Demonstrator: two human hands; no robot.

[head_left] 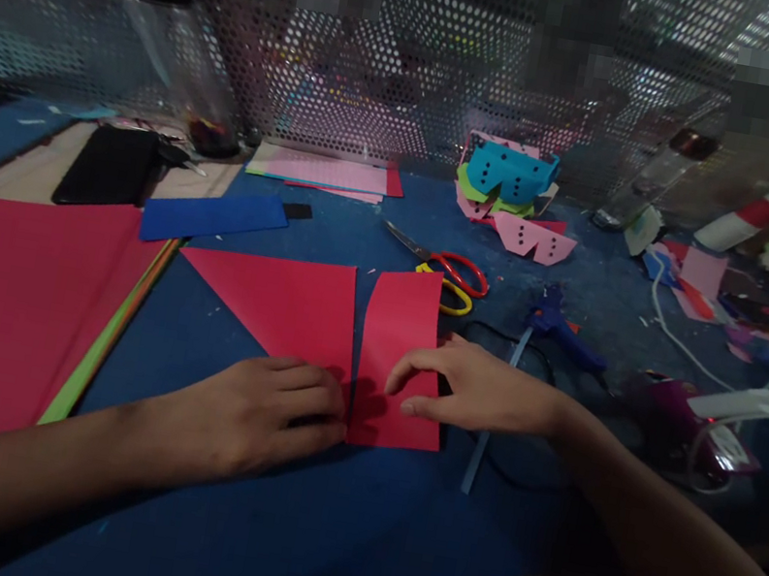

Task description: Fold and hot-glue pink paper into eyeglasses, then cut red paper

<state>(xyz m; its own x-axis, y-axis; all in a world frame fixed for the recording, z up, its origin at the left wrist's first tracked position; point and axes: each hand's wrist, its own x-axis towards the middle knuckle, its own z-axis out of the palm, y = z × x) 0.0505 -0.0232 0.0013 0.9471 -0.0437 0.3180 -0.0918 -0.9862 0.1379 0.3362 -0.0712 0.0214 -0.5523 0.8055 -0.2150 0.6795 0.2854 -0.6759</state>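
Observation:
A sheet of red paper tapering to a point at the left lies before me. Beside its right edge, across a narrow gap, is a red paper strip; whether the two join at the bottom is hidden. My left hand rests on the lower part of the tapered piece, fingers laid down and slightly bent, holding nothing. Over the strip's right side is my right hand, thumb and fingers apart and curved, with nothing between them. Scissors with red and yellow handles lie just behind the strip.
At the left are stacked coloured sheets, a black phone and a blue strip. A blue glue gun and cables lie right. Paper masks stand behind, before a perforated metal screen. Two bottles lean there.

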